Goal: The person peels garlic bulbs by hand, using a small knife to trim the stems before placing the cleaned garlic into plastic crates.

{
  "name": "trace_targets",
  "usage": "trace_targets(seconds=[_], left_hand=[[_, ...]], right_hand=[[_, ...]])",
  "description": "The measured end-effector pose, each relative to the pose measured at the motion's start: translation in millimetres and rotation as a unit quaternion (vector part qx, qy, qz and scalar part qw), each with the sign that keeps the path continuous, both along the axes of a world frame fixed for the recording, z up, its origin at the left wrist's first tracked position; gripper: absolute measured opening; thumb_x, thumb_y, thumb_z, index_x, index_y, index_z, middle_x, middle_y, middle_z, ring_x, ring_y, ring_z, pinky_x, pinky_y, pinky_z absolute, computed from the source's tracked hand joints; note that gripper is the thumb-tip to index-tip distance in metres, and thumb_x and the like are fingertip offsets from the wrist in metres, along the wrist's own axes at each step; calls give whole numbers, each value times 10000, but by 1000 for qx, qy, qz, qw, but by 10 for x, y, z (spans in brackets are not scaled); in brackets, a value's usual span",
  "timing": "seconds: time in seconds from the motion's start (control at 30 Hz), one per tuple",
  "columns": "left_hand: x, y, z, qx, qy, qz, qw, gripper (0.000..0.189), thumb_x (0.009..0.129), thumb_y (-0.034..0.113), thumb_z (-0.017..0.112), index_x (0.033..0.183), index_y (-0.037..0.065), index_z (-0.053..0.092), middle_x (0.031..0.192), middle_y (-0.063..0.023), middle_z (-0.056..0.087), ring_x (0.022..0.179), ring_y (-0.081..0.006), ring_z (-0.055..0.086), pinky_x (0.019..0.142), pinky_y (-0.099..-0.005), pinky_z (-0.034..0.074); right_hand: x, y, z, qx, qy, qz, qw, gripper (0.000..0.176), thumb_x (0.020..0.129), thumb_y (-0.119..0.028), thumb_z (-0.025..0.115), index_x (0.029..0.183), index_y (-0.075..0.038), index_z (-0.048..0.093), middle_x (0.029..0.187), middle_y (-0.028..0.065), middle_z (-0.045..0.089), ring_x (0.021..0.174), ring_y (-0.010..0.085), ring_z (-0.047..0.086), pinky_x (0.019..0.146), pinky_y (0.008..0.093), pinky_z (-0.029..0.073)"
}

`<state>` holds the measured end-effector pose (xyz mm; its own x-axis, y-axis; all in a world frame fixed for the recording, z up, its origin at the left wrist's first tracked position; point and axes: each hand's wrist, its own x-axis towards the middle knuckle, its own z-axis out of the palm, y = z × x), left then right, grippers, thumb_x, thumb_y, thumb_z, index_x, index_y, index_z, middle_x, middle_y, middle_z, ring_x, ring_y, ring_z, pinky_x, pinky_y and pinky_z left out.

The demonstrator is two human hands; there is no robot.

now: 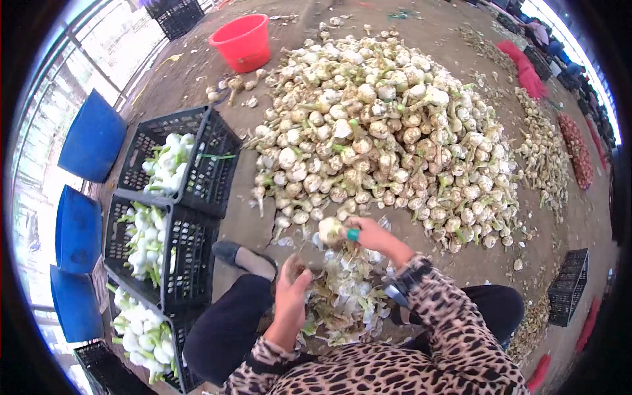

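Note:
My right hand [374, 237] is closed round a garlic bulb [331, 232], with a green band on one finger. My left hand [290, 289] is lower and to the left, its thumb and curled fingers apart, with a blurred greyish patch beside the fingertips. Beneath both hands, loose garlic skins [349, 289] lie heaped on the ground between my legs. Just beyond the hands rises a large pile of unpeeled garlic [388, 131], many bulbs with stems on.
To my left stand black crates [191, 257] holding clean white garlic [148, 243]. Blue tubs [79, 230] line the railing. A red basin [242, 43] sits beyond the crates. At right are another black crate [569, 288] and a red net sack [576, 150]; people sit farther off.

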<state>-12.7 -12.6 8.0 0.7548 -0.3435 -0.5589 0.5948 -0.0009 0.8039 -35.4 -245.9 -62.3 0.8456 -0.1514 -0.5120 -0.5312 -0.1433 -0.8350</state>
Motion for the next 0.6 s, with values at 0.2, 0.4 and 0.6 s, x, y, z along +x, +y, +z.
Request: trace_targets(seconds=[0.2,0.4,0.6], left_hand=[[-92,75,306,-224,192,-150,944,696,817,90,618,1400,39,243,1260,-103,450,1105,-198,494,940,-342,409],[-400,42,248,-99,-219,-179,954,822,643,60,771,1331,10,322,1269,-152,429,1166,-276,457,987,-340,368],[-470,89,450,81,-555,-235,794,833,532,44,820,1244,17,388,1270,-185,401,1205,-340,401,1014,-379,337]], right_hand=[[-718,382,1200,40,-182,48,981,147,863,-205,615,960,-100,580,762,-13,533,630,73,469,545,227,379],[-1118,906,1191,326,-77,-246,909,285,872,-244,618,1060,-60,508,820,-15,550,641,74,511,524,208,430],[-1108,1083,1296,375,-52,-246,892,237,873,-274,622,971,-63,577,776,9,597,583,71,520,453,201,369]])
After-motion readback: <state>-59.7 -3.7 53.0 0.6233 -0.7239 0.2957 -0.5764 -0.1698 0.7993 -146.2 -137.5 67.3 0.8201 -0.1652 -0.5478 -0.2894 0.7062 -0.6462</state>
